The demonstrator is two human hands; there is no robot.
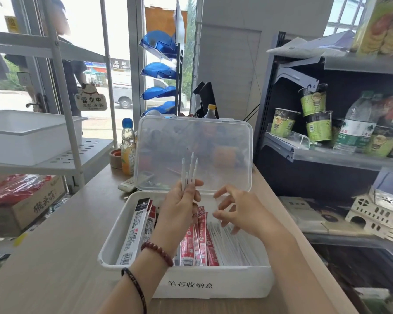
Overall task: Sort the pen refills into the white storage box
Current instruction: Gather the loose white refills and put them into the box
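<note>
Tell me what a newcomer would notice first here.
The left hand, centre frame, grips a small bunch of white pen refills upright above the open white storage box. The right hand hovers open beside it, over loose white refills lying in the box's right side; red packets lie in the middle.

Red-brown bead bracelet [157, 253], black cord band [134, 284]

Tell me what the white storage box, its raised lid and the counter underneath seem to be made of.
The white storage box looks like opaque plastic: smooth, softly glossy, with a rounded moulded rim. The lid looks like frosted translucent plastic, since the shapes behind it show through blurred. The counter has a pale, matt wood-grain surface; I cannot tell whether it is solid wood or laminate.
</note>
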